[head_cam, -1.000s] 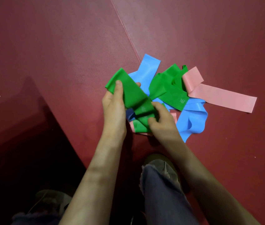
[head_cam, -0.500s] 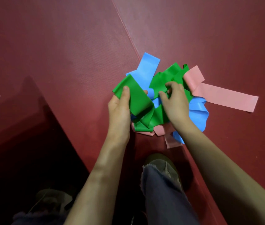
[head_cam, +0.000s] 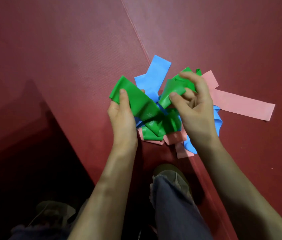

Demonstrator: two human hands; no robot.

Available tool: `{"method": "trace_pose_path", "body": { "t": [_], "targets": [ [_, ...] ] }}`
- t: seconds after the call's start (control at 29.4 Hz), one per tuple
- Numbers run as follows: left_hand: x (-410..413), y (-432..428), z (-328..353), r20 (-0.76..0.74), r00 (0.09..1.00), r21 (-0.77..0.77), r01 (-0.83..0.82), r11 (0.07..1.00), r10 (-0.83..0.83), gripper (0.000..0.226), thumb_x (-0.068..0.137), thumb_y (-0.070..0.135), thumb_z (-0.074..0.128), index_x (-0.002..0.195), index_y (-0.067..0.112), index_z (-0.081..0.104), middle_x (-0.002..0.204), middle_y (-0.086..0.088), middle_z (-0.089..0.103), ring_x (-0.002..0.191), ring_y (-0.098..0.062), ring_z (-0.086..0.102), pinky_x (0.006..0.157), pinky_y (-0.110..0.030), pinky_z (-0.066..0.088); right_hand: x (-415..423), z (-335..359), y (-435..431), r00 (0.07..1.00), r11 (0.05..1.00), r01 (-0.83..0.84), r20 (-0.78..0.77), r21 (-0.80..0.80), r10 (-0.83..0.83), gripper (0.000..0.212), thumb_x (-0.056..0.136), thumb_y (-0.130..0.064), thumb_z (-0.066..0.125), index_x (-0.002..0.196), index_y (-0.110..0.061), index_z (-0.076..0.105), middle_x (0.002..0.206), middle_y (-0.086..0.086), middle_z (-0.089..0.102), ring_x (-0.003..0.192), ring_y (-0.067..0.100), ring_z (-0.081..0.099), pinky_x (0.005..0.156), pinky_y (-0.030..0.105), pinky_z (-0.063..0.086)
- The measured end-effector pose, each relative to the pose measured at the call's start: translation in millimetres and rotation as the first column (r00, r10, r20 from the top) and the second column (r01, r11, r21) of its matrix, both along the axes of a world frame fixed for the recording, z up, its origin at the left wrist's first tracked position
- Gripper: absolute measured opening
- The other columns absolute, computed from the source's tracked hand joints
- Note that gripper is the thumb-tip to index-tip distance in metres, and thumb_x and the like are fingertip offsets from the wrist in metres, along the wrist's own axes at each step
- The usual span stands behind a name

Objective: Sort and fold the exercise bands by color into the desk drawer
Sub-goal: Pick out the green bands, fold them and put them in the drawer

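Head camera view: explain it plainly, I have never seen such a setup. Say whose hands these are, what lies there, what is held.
No machine here: a person wears one camera on the head, looking down at their own arms. On the red mat lies a tangled heap of exercise bands: blue band, pink band and green band. The left hand pinches the green band, thumb on top; the right hand bunches more green in curled fingers. Whether that is one band or two cannot be told.

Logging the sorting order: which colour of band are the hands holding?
The green band: the left hand and right hand both grip it, while the blue band and pink band lie loose on the red mat.
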State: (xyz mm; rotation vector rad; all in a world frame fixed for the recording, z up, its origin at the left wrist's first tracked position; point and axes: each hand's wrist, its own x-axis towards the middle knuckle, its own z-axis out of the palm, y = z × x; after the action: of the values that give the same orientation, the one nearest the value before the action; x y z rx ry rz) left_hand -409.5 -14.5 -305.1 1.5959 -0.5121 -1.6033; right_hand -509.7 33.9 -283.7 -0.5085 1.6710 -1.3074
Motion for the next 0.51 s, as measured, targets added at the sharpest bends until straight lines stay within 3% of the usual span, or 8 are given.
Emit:
{"method": "trace_pose_path", "body": {
  "t": [0.07,0.14,0.2,0.27,0.34,0.44,0.51],
  "targets": [
    [-3.3,-1.2,2.1,-0.037,0.999,-0.014,-0.001,1.000,0.000,0.024,0.097,0.013,0.037,0.082,0.013,0.057,0.058,0.007,0.068,0.056,-0.004,0.063,0.061,-0.018,0.054,-2.0,7.2,-0.3,0.992,0.993,-0.117,0.040,0.005,0.117,0.024,0.079,-0.002,0.056,0.089,-0.024,0.058,0.059,-0.008,0.058,0.058,0.003,0.051,0.063,0.011,0.047],
    [-5.6,-3.2,3.8,-0.043,0.999,-0.019,-0.002,1.000,0.002,0.023,0.096,0.012,0.038,0.082,0.013,0.056,0.056,0.010,0.067,0.055,0.000,0.062,0.057,-0.014,0.051,0.3,14.6,-0.4,0.955,0.974,-0.227,0.198,0.006,0.221,0.026,0.078,0.002,0.058,0.087,-0.022,0.060,0.059,-0.012,0.063,0.064,-0.001,0.060,0.068,0.008,0.048],
    [-6.6,-4.7,5.6,-0.057,0.998,-0.021,0.018,1.000,-0.019,0.025,0.096,0.011,0.037,0.080,0.013,0.055,0.053,0.011,0.066,0.053,0.002,0.060,0.055,-0.012,0.048,4.2,19.9,-1.0,0.929,0.951,-0.308,0.218,0.002,0.301,0.029,0.078,0.005,0.058,0.086,-0.023,0.059,0.062,-0.007,0.067,0.070,0.003,0.066,0.072,0.010,0.050],
    [-6.7,-4.6,7.4,-0.102,0.993,-0.014,0.059,0.998,-0.061,0.027,0.097,0.011,0.036,0.079,0.014,0.056,0.055,0.010,0.067,0.055,0.001,0.062,0.058,-0.013,0.050,7.1,21.8,-3.1,0.929,0.929,-0.370,-0.023,0.025,0.370,0.022,0.075,-0.008,0.059,0.079,-0.030,0.060,0.064,0.005,0.067,0.072,0.015,0.067,0.071,0.020,0.051],
    [-5.8,-3.4,8.9,-0.144,0.982,-0.006,0.124,0.992,-0.123,0.029,0.097,0.013,0.036,0.080,0.013,0.059,0.060,0.007,0.069,0.059,-0.003,0.064,0.063,-0.017,0.053,5.8,20.7,-5.7,0.882,0.921,-0.386,-0.273,0.050,0.384,0.015,0.074,-0.018,0.060,0.078,-0.032,0.062,0.074,-0.001,0.063,0.077,0.017,0.060,0.077,0.026,0.047],
    [-3.3,0.0,8.5,-0.163,0.970,-0.003,0.185,0.983,-0.183,0.028,0.097,0.016,0.036,0.083,0.012,0.060,0.065,0.005,0.069,0.063,-0.007,0.064,0.068,-0.022,0.053,-1.8,17.7,-8.7,0.786,0.911,-0.412,-0.494,0.028,0.371,0.015,0.077,-0.027,0.056,0.083,-0.022,0.068,0.097,-0.009,0.050,0.101,0.008,0.044,0.096,0.018,0.030],
    [-2.1,0.5,8.4,-0.172,0.964,0.002,0.204,0.979,-0.201,0.026,0.096,0.015,0.037,0.087,0.012,0.061,0.068,0.004,0.070,0.065,-0.008,0.065,0.070,-0.022,0.053,-7.3,18.0,-8.6,0.763,0.898,-0.440,-0.532,-0.008,0.369,0.018,0.079,-0.023,0.054,0.082,-0.013,0.068,0.092,-0.011,0.054,0.101,0.002,0.043,0.099,0.017,0.028]
  ]
}}
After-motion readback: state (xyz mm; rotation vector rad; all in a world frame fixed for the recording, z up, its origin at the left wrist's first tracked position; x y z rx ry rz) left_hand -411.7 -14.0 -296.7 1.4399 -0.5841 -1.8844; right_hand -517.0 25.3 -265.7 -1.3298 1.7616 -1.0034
